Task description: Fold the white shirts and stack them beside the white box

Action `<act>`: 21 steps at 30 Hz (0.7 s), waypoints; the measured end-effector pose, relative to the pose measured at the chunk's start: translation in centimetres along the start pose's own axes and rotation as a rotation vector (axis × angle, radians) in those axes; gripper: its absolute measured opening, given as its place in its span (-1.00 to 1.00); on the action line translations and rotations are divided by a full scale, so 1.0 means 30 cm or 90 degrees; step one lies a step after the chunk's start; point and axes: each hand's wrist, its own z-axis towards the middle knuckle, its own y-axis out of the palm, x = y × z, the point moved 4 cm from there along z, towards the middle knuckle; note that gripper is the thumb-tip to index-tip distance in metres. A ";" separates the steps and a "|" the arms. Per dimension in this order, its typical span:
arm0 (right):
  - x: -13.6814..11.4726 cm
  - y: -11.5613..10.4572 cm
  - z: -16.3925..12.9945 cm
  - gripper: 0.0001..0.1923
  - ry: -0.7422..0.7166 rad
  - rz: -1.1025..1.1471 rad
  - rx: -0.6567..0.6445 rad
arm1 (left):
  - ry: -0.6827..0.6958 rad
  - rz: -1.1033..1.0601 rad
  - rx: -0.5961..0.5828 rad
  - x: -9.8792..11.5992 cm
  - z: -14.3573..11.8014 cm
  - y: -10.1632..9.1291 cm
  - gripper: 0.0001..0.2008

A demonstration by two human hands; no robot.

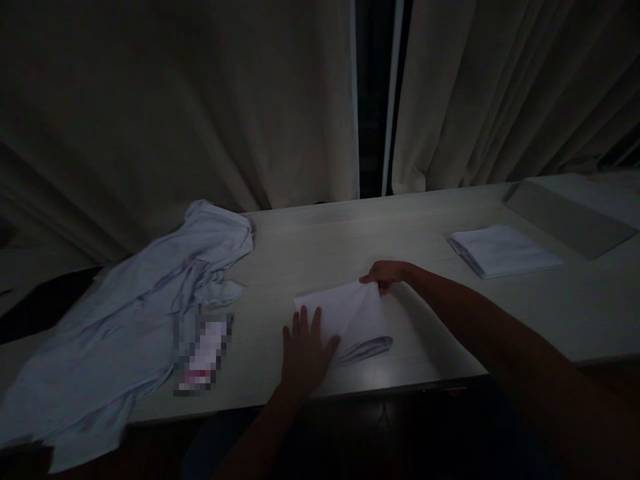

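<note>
A folded white cloth (350, 310) lies on the table in front of me, with its layered edge toward the front right. My left hand (306, 350) rests on its left part, fingers spread flat. At the far right corner my right hand (385, 275) pinches the fabric and lifts it a little, so a crease runs across the top. The fingertips of the right hand are partly hidden. Another folded white cloth (507, 252) sits farther right, apart from both hands.
Crumpled light garments (125, 320) spread over the table's left end and hang past its front edge. Beside them lies a pixelated flat object (205, 353). A grey panel (570, 213) is at the right of the pale table (310, 247). Curtains (200, 100) hang behind.
</note>
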 end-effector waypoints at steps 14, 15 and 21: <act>0.106 0.219 -0.245 -0.54 0.031 0.255 0.136 | -0.007 -0.009 0.010 -0.002 0.010 0.008 -0.18; 0.107 0.233 -0.251 -0.56 0.036 0.257 0.145 | -0.006 -0.010 0.013 -0.001 0.009 0.007 -0.18; 0.099 0.277 -0.271 -0.57 0.051 0.306 0.092 | -0.005 -0.019 0.021 0.005 0.005 -0.001 -0.18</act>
